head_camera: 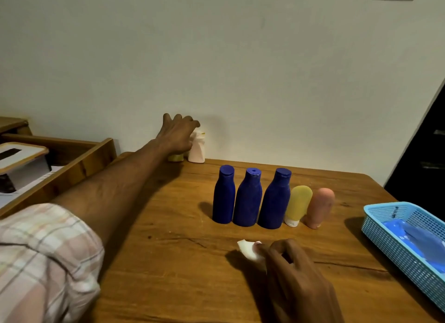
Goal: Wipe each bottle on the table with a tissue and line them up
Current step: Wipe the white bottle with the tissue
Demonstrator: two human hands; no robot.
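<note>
Left hand (177,135) reaches bottles; right hand (292,262) pinches tissue (249,249)

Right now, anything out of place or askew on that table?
Nothing spilled or damaged. Five bottles stand in a row: three blue bottles, a yellow tube and a pink tube. Two more sit apart by the wall, outside the line: a pale bottle and a yellowish one mostly hidden under the left hand.

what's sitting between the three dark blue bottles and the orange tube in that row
One yellow tube, standing cap down. In the head view it stands between the rightmost dark blue bottle and the orange tube; whether they touch isn't clear.
</note>
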